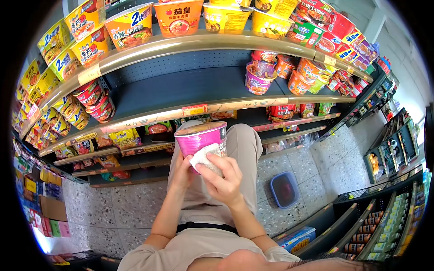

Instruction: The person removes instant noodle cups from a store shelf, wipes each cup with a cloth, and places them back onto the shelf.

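A pink noodle cup [192,142] is held upright, slightly tilted, above the person's knees. My left hand [184,173] grips its lower left side, with the fingers partly hidden behind the cup. On the cup's front right side, my right hand [221,178] presses a white cloth [205,158] against the wall, its fingers closed on the cloth. The cup's lid faces up at the top.
Ahead, a shelf [158,86] carries a purple noodle cup [259,81] at its right part and red cups [100,108] at its left. Yellow tubs line the shelf above. A blue-rimmed plastic basin [285,189] stands on the floor at the right.
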`<state>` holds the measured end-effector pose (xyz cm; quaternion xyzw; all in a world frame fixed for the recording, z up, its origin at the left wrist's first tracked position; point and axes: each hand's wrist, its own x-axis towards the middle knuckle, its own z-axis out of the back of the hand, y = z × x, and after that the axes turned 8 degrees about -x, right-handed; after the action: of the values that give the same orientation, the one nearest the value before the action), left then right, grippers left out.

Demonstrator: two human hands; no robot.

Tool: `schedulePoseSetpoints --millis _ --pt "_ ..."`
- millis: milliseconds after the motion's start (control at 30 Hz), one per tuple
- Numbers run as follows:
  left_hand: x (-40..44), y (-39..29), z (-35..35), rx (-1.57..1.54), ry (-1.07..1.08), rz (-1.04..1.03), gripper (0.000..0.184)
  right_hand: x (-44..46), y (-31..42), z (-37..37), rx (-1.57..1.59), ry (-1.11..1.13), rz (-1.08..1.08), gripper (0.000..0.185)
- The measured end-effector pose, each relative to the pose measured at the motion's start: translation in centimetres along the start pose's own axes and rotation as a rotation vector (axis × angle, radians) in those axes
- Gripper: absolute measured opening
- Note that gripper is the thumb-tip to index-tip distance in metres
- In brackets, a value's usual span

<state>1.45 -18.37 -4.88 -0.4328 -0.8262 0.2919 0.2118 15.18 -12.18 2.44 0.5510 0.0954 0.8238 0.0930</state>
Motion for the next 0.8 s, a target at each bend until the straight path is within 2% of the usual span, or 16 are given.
schedulePoseSetpoints --millis 200,300,333,433,467,567,800 --pt "-0.2 -0.2 -0.5 -0.041 0.045 -0.015 0.077 0.0 -1.1 0.4 0.106 -0.118 -0.199 0.038" --pt "-0.5 -0.2 0.8 -0.149 0.054 0.017 0.074 -0.9 -2.6 -0.2 0.174 -0.192 -0.416 0.036" --pt "-0.7 -0.2 1.5 -0.176 0.040 0.001 0.071 -1.3 -3.5 -0.3 0.183 -0.138 -0.514 0.032" --pt "-1.1 -0.9 1.3 -0.286 0.172 -0.065 0.068 -2.0 -5.3 -0.3 0.097 -0.121 -0.607 0.029" --pt "-0.9 -0.9 1.5 -0.272 0.178 -0.067 0.067 -2.1 -5.6 -0.5 0.113 -0.186 -0.633 0.026" --pt "-1.0 -0.7 2.2 -0.239 0.168 -0.060 0.068 -0.3 -4.2 0.8 0.100 -0.271 -0.519 0.027" --pt "-0.9 -0.3 1.1 -0.186 0.178 0.032 0.077 2.5 -0.3 1.4 0.063 -0.088 -0.037 0.041"
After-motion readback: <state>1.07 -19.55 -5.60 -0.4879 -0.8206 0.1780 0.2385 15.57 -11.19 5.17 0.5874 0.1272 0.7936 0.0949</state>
